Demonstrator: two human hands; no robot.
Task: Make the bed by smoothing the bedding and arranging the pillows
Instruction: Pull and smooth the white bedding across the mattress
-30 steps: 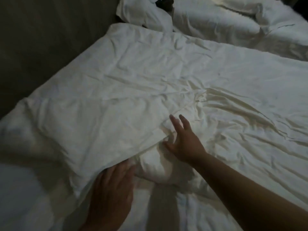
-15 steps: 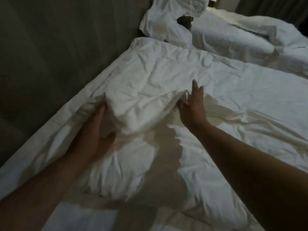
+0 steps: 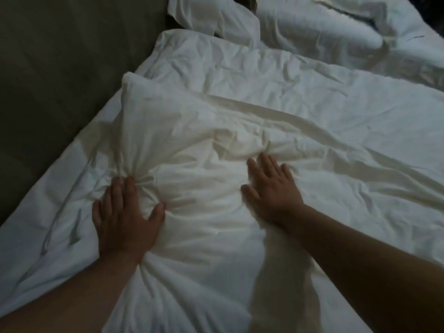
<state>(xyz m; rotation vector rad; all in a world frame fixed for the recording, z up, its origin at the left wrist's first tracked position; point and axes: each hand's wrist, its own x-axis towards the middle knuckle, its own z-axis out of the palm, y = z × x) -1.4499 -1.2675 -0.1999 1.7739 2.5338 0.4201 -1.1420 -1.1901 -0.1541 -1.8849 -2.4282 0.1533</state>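
A wrinkled white duvet covers the bed. A folded, puffy part of it rises in front of me. My left hand presses down on this fold, and cloth bunches in tight gathers between its fingers and thumb. To its right my right hand lies flat on the duvet with its fingers spread and nothing held. Two white pillows lie crumpled at the far end, one pillow toward the left and a larger pillow to its right.
A dark padded wall runs along the left side of the bed. More rumpled white bedding is heaped at the far right corner. The duvet's left edge lies against the dark wall.
Both hands have come lower and nearer to me on the duvet. The raised fold has dropped, my left hand has bunched cloth, and my right hand has gone from edge-on to flat.
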